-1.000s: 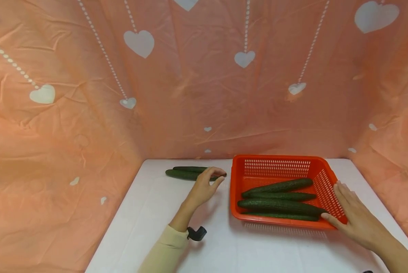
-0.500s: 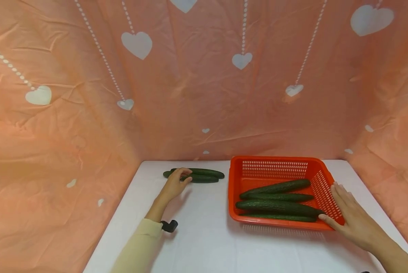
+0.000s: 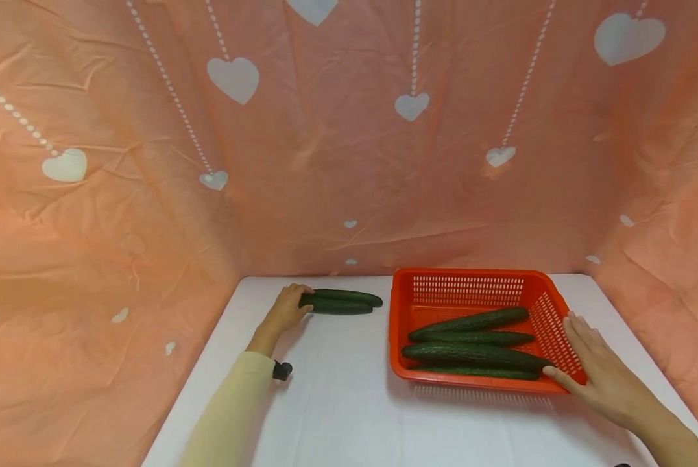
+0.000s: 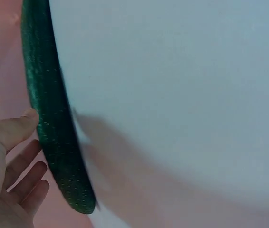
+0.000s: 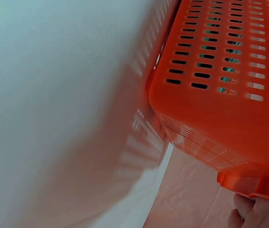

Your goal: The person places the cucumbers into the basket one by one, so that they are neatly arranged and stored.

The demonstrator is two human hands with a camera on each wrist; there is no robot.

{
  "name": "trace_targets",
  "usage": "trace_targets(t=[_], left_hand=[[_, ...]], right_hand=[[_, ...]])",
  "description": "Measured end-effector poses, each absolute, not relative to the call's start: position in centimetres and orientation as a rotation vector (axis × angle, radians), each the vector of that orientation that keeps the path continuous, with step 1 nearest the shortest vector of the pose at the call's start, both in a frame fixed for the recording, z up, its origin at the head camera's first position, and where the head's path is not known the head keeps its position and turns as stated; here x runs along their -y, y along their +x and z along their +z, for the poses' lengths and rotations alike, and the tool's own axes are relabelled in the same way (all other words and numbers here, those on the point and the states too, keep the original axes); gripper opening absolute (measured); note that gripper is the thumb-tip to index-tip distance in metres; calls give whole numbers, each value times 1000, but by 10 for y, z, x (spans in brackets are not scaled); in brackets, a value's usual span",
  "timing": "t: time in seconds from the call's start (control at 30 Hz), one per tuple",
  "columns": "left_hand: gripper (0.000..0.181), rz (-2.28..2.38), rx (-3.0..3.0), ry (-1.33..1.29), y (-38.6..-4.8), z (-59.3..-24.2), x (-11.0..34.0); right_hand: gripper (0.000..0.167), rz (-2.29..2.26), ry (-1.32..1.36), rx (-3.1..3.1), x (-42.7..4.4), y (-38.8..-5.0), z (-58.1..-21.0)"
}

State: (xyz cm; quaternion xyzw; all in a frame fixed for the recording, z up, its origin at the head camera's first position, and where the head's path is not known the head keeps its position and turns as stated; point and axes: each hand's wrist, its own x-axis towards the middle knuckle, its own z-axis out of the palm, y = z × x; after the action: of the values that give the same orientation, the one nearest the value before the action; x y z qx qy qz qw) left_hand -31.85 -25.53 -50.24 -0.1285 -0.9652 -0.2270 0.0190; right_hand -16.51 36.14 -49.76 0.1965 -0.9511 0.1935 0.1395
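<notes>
At the back left of the table, two dark green cucumbers lie side by side; the nearer cucumber and the farther cucumber point left to right. Over their left ends is my left hand. In the left wrist view, its thumb meets the edge of a cucumber, and its other fingertips show beside it, not wrapped round it. My right hand rests against the right side of a red plastic basket, fingers extended along the wall, thumb at the front corner. Several cucumbers lie inside the basket.
A white cloth covers the table. Behind and beside it hangs a pink-orange curtain with white hearts. The basket takes up the right part of the table, and its slotted wall shows in the right wrist view.
My left hand has moved left along the two cucumbers, from their right ends to their left ends, and drawn close to them. The right hand stays at the basket.
</notes>
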Motion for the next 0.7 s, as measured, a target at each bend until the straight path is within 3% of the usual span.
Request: trace_targets(t=[0.7], left_hand=[[39,-638,3004,-441,-313,-519,272]], right_hand=[[102,566,558,2759,-361,-164,-495]])
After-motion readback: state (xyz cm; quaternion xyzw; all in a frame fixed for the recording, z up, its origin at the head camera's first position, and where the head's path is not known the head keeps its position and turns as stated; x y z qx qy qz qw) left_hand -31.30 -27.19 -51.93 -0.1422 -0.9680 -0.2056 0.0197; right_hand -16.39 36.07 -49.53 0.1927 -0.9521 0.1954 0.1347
